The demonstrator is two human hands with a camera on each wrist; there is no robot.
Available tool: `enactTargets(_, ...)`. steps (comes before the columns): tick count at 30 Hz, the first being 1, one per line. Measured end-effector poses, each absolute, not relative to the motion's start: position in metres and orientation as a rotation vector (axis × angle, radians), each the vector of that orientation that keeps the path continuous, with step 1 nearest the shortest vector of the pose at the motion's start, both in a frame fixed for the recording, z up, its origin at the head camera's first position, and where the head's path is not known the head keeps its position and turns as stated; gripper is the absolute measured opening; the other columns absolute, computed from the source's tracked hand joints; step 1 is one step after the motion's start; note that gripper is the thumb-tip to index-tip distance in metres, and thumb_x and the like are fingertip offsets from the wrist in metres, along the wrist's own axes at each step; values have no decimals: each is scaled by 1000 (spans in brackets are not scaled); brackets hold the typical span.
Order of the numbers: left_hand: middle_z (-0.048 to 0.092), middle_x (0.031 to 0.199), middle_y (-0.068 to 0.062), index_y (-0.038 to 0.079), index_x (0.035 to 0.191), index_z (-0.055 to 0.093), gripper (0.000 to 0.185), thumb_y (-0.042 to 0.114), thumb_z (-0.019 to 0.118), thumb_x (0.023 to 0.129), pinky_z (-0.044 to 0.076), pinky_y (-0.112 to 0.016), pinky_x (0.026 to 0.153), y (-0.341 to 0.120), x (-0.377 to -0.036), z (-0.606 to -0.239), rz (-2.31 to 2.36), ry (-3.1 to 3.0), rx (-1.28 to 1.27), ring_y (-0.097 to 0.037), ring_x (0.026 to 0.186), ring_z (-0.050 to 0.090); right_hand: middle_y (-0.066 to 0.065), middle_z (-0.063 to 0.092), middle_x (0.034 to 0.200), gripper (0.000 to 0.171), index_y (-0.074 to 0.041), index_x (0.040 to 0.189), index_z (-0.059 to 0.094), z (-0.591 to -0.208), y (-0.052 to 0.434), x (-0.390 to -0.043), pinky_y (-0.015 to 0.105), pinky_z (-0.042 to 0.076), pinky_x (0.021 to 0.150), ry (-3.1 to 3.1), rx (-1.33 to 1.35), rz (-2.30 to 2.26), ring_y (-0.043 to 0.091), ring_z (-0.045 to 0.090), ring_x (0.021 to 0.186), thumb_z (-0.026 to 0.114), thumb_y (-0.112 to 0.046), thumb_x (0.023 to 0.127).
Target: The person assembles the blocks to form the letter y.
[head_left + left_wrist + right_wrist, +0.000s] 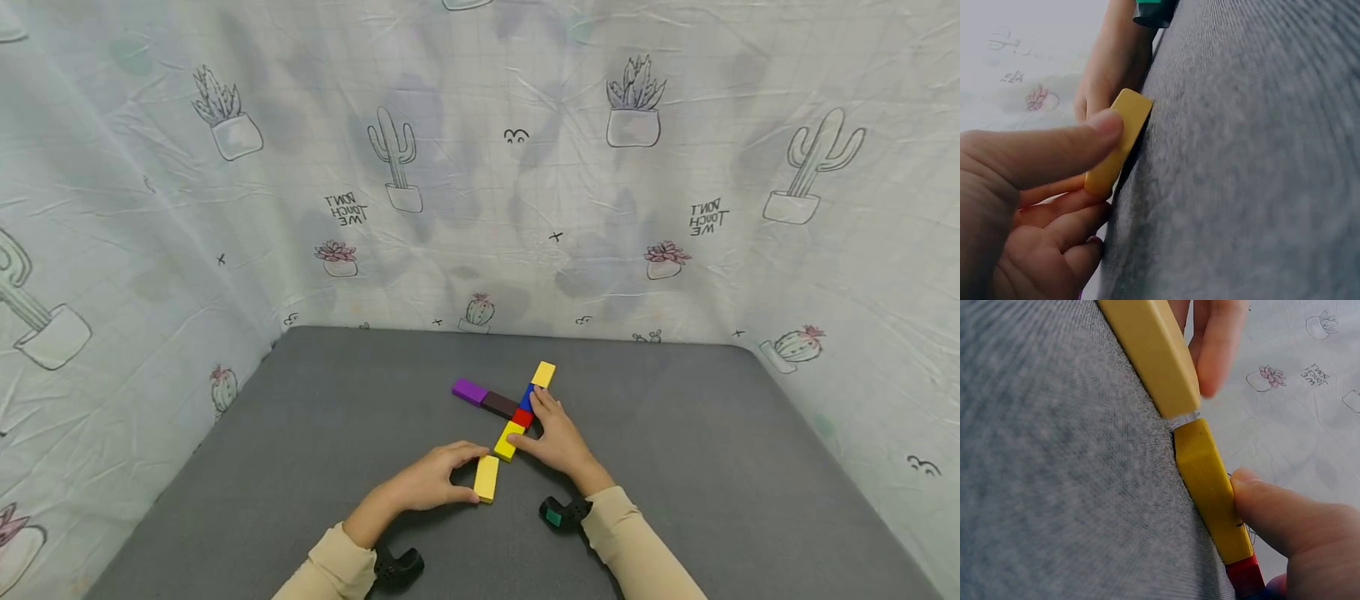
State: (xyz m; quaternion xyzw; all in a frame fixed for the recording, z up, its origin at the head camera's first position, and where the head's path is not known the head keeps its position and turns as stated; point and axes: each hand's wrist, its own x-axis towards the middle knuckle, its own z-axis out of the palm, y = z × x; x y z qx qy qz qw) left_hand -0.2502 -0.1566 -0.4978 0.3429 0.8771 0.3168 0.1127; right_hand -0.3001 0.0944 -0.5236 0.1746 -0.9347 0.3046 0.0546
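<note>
Two hands down on the grey mat: your left hand pinches the loose yellow block by its long sides, your right hand steadies the row just beyond. Looks light, stiff, smooth, so side grips should work.

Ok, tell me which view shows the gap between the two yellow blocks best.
The right wrist view: the near yellow block and the next yellow block almost meet end to end, close up. The head view shows them small, at a slight angle. The left wrist view shows only the near block, pinched by the left hand.
</note>
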Motion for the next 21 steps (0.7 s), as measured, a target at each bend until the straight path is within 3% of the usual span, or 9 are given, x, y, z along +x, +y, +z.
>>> enactTargets(9,38,150,-7,16,147,36,63,31,62,91,34,-47,109,-154,-253,-500,827,2523,977,-25,138,36,15,20,157,93,1,147,28,-523,95,-300,59,21,112,-2815,547,931,40,16,143,68,-52,82)
enactTargets(21,34,152,-5,11,147,35,61,23,59,94,31,-45,112,-147,-257,-497,820,2504,963,-24,140,33,15,20,157,92,1,147,28,-521,94,-300,58,19,113,-2820,551,959,38,15,144,68,-51,82)
